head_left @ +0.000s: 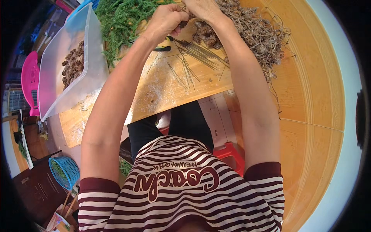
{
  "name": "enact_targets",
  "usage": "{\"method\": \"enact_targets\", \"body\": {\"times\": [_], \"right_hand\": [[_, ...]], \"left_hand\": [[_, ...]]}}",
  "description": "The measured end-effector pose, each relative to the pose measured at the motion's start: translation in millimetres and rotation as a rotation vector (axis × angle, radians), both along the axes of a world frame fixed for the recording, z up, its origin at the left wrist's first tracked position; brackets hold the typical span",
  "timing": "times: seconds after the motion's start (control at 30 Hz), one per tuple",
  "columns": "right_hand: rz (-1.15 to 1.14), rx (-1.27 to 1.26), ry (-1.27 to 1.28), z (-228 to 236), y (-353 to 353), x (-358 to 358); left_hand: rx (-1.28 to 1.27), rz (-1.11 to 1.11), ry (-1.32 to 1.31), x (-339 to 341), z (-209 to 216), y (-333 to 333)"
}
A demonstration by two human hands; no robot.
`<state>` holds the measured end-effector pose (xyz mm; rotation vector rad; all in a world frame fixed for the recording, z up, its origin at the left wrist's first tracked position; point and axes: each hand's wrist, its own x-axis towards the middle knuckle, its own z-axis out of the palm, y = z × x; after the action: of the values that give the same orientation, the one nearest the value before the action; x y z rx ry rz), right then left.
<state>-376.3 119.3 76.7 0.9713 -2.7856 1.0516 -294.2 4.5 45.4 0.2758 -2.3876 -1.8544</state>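
At the upper edge of the head view, my left hand (168, 19) is closed, fingertips pinched around a small brown pine cone (183, 24). My right hand (203, 8) meets it there with bent, closed fingers, partly cut off by the frame; what they grip is hidden. Below the hands, thin dark wire-like stems (199, 52) lie spread on the wooden table (154, 92). A yellow-and-black tool (164, 45) rests by my left wrist, partly covered by it. More pine cones (210, 38) lie beside my right forearm.
Green artificial-looking sprigs (121, 23) are heaped at the far left. A clear plastic bin (92, 58) with pine cones inside stands left of them. Tangled dry stems with cones (262, 34) pile up at the right. A red stool (232, 152) and blue basket (63, 172) are lower down.
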Motion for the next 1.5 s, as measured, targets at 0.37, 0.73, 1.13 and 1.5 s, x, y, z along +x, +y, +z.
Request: {"method": "enact_targets", "body": {"times": [0.37, 0.73, 1.13, 1.5], "right_hand": [[-0.026, -0.013, 0.117, -11, -4, -6], [0.028, -0.124, 0.115, -22, -8, -1], [-0.011, 0.042, 0.274, -23, -13, -9], [-0.055, 0.044, 0.179, -23, -20, -4]], "left_hand": [[0.307, 0.012, -0.036, 7, 0, 23], [0.342, 0.052, -0.143, 17, 10, 26], [0.489, 0.088, -0.066, 21, 3, 24], [-0.471, 0.145, 0.268, 24, -18, 24]]}}
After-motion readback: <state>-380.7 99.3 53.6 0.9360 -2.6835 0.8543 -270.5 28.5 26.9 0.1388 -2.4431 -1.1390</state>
